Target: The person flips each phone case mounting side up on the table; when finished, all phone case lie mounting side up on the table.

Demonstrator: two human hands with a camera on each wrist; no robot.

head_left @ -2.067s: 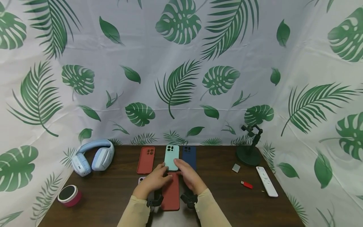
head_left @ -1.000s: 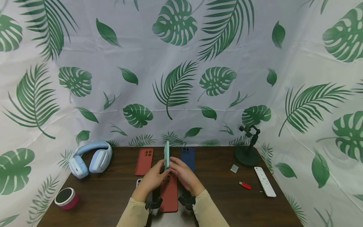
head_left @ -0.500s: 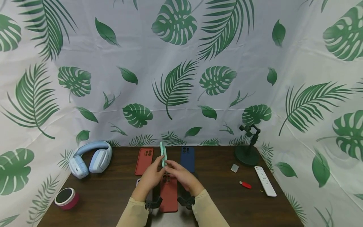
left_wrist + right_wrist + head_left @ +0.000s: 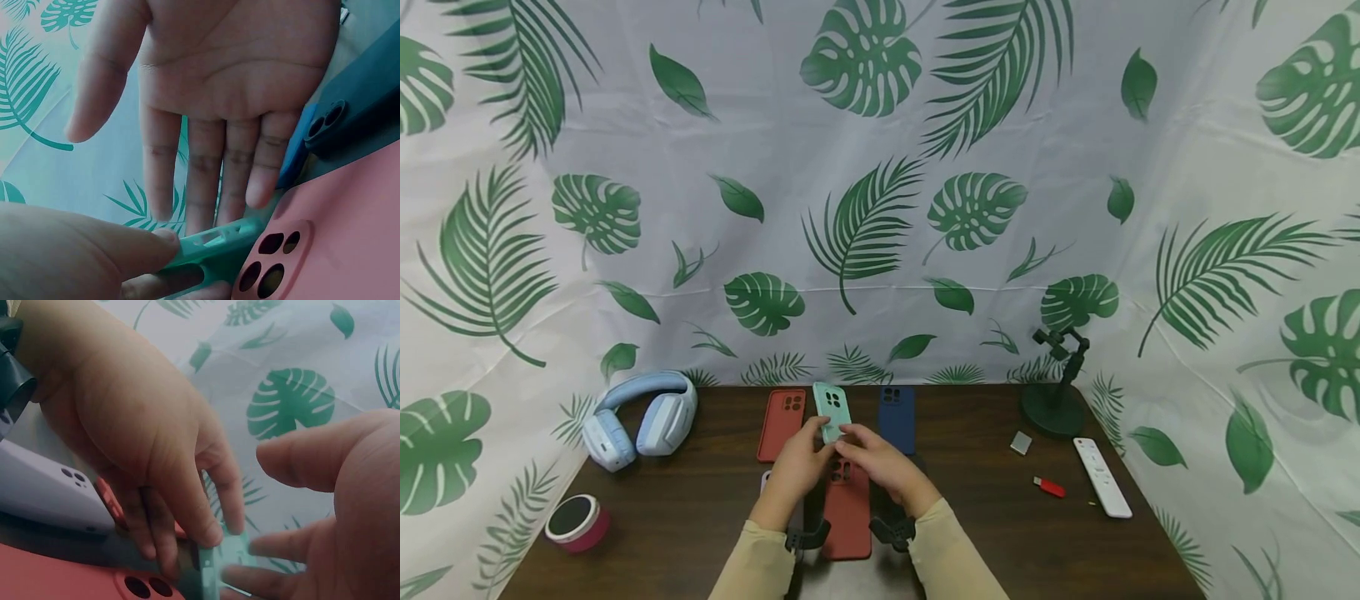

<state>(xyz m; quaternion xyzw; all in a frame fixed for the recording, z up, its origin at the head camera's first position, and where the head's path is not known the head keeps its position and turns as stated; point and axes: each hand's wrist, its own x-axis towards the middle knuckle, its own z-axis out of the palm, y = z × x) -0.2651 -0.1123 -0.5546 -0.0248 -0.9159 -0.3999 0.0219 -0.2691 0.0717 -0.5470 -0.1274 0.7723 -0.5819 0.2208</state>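
A mint phone case [image 4: 833, 408] stands tilted at the back middle of the table, its hollow inner side showing in the head view. My left hand [image 4: 793, 477] grips it by the lower part, the thumb on its edge in both wrist views. My right hand [image 4: 889, 471] has its fingers stretched out against or close beside the case [image 4: 215, 247]; contact is hard to tell. Below both hands lies a red phone case [image 4: 847, 521], camera holes at its top. Another red case [image 4: 781, 427] lies to the left, and a blue case [image 4: 897, 421] to the right.
A lavender case [image 4: 50, 487] lies partly hidden beneath my left arm, and a dark case [image 4: 356, 94] near my right. Headphones [image 4: 640, 417] and a pink-sided round jar [image 4: 577, 523] are left. Right are a black stand [image 4: 1054, 408], white remote [image 4: 1102, 479], red USB stick [image 4: 1049, 487] and small grey square [image 4: 1020, 442].
The mint case was lying back side up between both hands. It has been lifted, turned edge-on, then flipped over and shifted left, so its inner side now shows.
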